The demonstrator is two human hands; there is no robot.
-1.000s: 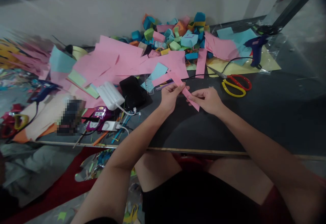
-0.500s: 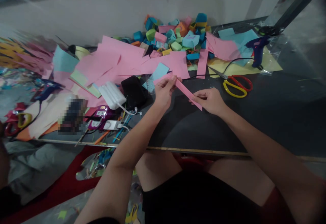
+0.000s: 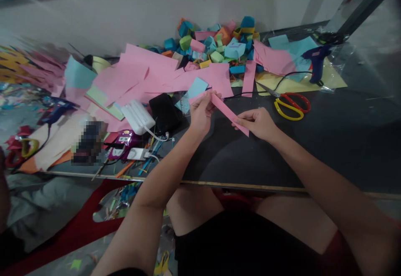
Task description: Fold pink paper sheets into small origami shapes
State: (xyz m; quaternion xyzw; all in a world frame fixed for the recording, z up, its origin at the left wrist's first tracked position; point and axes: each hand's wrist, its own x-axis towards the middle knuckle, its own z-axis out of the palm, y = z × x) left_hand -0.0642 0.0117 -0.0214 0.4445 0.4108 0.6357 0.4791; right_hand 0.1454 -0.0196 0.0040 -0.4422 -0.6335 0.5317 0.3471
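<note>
A narrow pink paper strip [image 3: 226,111] is stretched slantwise between my two hands, above the dark tabletop. My left hand [image 3: 202,111] pinches its upper left part, and a short end sticks out past the fingers on the left. Near the lower right end, my right hand [image 3: 255,123] grips the strip between thumb and fingers, with the tip showing below. To the right of my hands lie scissors [image 3: 293,105] with one red and one yellow handle. Behind my left hand is a small light blue paper piece [image 3: 197,87].
Pink paper sheets [image 3: 134,73] and a heap of folded coloured paper pieces [image 3: 216,44] line the back. A blue glue gun [image 3: 317,62] stands at the right. A white power bank [image 3: 138,116] and black pouch [image 3: 164,113] lie left. Someone sits at far left.
My left fingers have shifted slightly to the left along the strip, baring a bit more of it. My right hand has stayed almost still.
</note>
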